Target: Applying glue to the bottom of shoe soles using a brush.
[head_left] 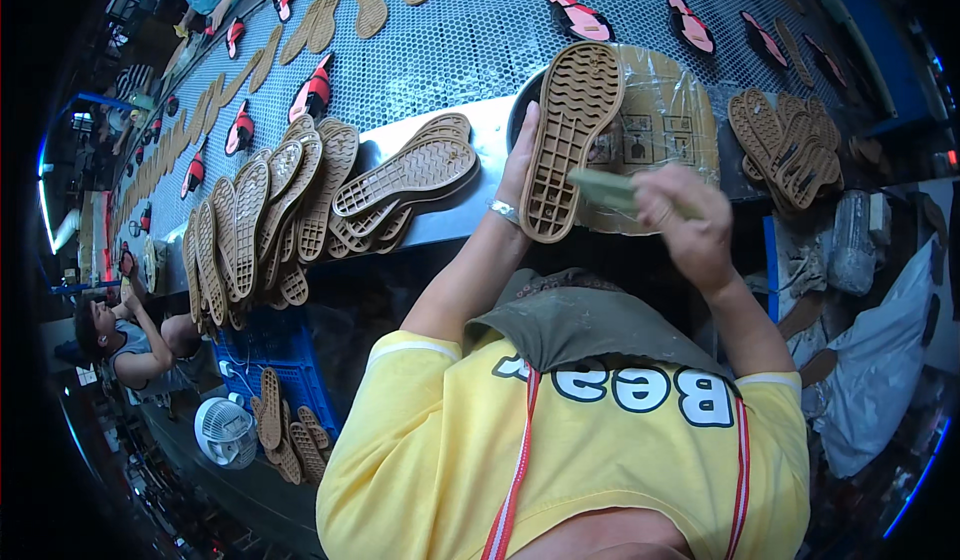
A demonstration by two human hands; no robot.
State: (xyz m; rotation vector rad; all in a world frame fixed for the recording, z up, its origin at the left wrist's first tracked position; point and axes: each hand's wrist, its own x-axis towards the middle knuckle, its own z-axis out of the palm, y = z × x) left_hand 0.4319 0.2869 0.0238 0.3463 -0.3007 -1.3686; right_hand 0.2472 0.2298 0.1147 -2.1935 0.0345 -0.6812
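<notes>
In front of me a brown rubber shoe sole (572,140) stands nearly upright, its grid and wave tread turned toward me. My left hand (523,150) grips it by the left edge, with most of the fingers hidden behind it. My right hand (685,218) is closed around a flat, pale green brush-like tool (603,191). The tool's tip meets or overlaps the sole's right edge; whether it touches cannot be told, and its working end is not clear. Behind the sole lies a cardboard piece under clear film (670,130).
Brown soles are stacked to the left (250,210), with another pile (405,180) nearer me and one at right (790,145). A perforated blue-grey conveyor (440,50) carries soles and pink-black uppers. Below left are a blue crate (275,345) and a white fan (225,430).
</notes>
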